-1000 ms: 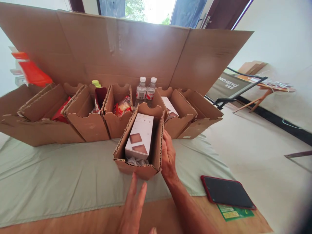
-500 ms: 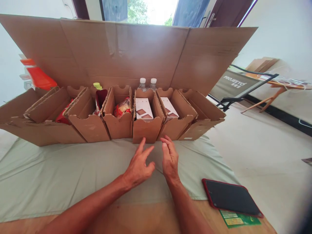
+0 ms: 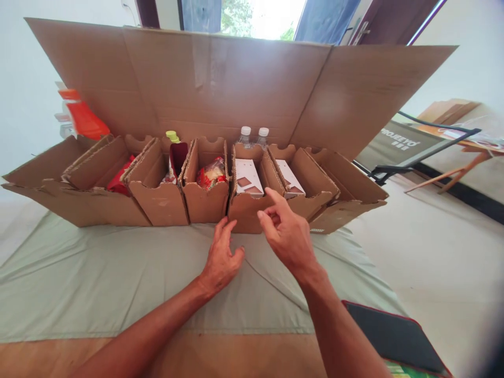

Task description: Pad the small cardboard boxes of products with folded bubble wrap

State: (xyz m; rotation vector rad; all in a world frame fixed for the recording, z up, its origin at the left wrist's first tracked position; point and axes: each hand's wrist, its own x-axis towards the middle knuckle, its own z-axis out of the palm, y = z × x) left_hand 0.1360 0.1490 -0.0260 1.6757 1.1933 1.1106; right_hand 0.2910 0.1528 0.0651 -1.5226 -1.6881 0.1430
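My right hand (image 3: 289,233) is raised in front of the bin with two white boxes' neighbour, its index finger stretched forward and thumb apart, holding nothing. Lower and to the left, my left hand (image 3: 223,257) hovers over or rests on the cloth, fingers loosely spread and nothing in them. Nearest to both is a cardboard bin (image 3: 244,212) with a white box (image 3: 247,177) inside. A second white box (image 3: 290,177) sits in the bin to its right. Further left, one bin holds a red and clear food packet (image 3: 212,173), another a dark red pack (image 3: 178,156).
A red packet (image 3: 121,177) lies in a bin at left. Two clear bottles (image 3: 244,137) and an orange container (image 3: 84,119) stand behind the row, before a tall cardboard panel (image 3: 236,89). A phone (image 3: 397,336) lies at lower right; a folding chair (image 3: 401,142) stands beyond.
My right hand has risen toward the bins and its index finger now points forward. The left hand has shifted slightly, and the whole view has turned a little left. Bin contents look the same.
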